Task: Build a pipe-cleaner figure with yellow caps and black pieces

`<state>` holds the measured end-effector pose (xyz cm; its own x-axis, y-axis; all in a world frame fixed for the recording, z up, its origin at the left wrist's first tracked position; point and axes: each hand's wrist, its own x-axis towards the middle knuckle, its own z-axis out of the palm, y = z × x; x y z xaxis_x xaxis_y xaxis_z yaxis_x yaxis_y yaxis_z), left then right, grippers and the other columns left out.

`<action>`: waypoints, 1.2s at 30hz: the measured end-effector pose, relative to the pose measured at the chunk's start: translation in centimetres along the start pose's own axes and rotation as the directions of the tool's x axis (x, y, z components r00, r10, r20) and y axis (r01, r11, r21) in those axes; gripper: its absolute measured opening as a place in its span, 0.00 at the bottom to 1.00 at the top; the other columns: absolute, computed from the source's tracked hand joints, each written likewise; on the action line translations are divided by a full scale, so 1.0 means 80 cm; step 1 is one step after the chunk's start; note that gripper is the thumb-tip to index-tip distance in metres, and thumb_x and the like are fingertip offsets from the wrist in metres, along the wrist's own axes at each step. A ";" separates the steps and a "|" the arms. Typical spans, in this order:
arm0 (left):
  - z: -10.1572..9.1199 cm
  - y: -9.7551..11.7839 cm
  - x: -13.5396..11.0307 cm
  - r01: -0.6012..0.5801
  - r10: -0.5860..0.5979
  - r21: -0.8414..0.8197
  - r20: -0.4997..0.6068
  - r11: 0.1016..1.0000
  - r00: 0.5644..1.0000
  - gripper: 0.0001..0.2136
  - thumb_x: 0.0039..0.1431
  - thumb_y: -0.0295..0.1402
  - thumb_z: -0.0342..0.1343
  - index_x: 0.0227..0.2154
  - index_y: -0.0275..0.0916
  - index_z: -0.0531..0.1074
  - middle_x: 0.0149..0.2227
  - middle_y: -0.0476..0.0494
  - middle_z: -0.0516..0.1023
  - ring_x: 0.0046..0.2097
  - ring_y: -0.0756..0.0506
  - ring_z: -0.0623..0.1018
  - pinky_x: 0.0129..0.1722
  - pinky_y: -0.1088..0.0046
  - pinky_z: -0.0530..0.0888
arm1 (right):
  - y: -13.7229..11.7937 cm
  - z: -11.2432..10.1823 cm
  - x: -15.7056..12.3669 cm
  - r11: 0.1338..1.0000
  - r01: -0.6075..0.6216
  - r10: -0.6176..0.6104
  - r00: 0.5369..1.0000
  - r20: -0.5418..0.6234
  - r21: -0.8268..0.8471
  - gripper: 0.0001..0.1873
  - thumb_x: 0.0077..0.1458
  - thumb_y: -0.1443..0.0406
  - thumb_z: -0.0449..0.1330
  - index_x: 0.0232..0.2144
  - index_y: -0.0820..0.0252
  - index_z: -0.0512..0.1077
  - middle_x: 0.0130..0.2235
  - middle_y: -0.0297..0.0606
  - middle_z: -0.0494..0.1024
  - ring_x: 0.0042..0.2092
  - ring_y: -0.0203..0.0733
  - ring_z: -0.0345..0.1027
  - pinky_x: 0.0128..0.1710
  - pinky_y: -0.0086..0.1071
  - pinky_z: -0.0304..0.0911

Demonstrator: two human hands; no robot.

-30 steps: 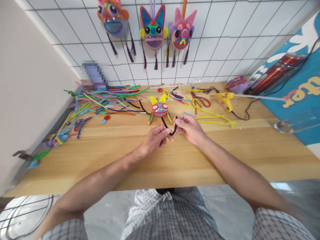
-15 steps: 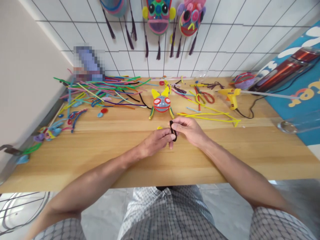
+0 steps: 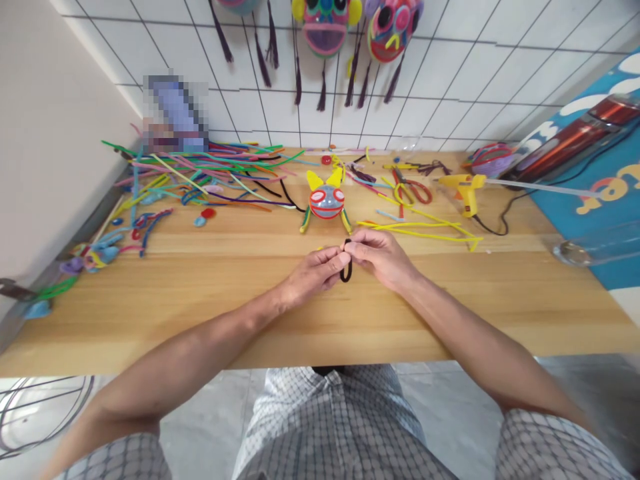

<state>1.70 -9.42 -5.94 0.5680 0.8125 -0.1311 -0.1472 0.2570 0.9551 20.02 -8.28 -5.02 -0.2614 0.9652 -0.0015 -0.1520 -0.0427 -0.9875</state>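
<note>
My left hand and my right hand meet over the middle of the wooden table. Both pinch a short black pipe cleaner, bent into a narrow loop that hangs between the fingertips. A bit of yellow shows behind my left fingers. Just beyond the hands stands a small pipe-cleaner creature with a red and blue face and yellow ears.
A heap of coloured pipe cleaners covers the back left. Yellow pipe cleaners, red-handled scissors and a corded yellow glue gun lie at the back right. Masks hang on the tiled wall.
The long black pipe cleaner has been folded from an open curve into a tight short loop. Both hands moved closer together; the view tilted down a little.
</note>
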 end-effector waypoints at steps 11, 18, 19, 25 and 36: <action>-0.006 0.004 -0.001 0.008 0.003 0.147 -0.074 0.989 0.997 0.24 0.55 0.57 0.66 0.26 0.37 0.74 0.19 0.56 0.57 0.23 0.54 0.54 0.23 0.74 0.51 | -0.003 0.000 0.000 0.993 -0.005 0.012 0.998 0.064 -0.119 0.14 0.51 0.54 0.71 0.30 0.58 0.78 0.25 0.30 0.74 0.26 0.33 0.61 0.26 0.29 0.55; -0.006 0.003 -0.001 -0.066 0.127 0.503 -0.089 0.862 0.988 0.18 0.63 0.43 0.58 0.21 0.38 0.70 0.22 0.51 0.67 0.27 0.51 0.64 0.29 0.74 0.61 | -0.017 -0.015 -0.001 0.847 0.122 -0.059 0.989 0.138 -0.517 0.10 0.58 0.59 0.66 0.28 0.58 0.79 0.26 0.31 0.76 0.28 0.35 0.64 0.30 0.30 0.57; -0.006 0.003 -0.001 -0.074 0.148 0.556 -0.088 0.828 0.985 0.16 0.63 0.40 0.57 0.21 0.38 0.70 0.22 0.52 0.66 0.27 0.51 0.64 0.29 0.74 0.60 | -0.018 -0.017 -0.001 0.817 0.137 -0.068 0.988 0.141 -0.561 0.10 0.58 0.60 0.66 0.27 0.58 0.79 0.25 0.30 0.75 0.28 0.34 0.63 0.30 0.30 0.55; -0.015 0.009 0.003 -0.112 0.219 0.667 -0.078 0.736 0.973 0.14 0.65 0.37 0.57 0.24 0.38 0.69 0.22 0.54 0.63 0.27 0.51 0.62 0.28 0.74 0.57 | -0.018 -0.030 0.000 0.796 0.130 -0.178 0.984 -0.023 -0.592 0.11 0.60 0.58 0.66 0.29 0.58 0.79 0.24 0.30 0.74 0.26 0.34 0.61 0.28 0.31 0.53; -0.006 -0.009 0.005 -0.316 0.366 0.218 -0.244 0.923 0.898 0.20 0.52 0.38 0.73 0.47 0.41 0.81 0.42 0.43 0.83 0.39 0.48 0.78 0.35 0.76 0.72 | 0.018 0.006 0.009 0.995 -0.006 0.029 0.972 -0.232 0.097 0.26 0.44 0.45 0.76 0.26 0.58 0.73 0.25 0.31 0.74 0.25 0.33 0.64 0.24 0.28 0.60</action>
<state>1.60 -9.03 -6.80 0.2587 0.9515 0.1666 -0.1387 -0.1341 0.9812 19.15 -7.76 -6.38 -0.0375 0.9971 -0.0663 -0.2423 -0.0734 -0.9674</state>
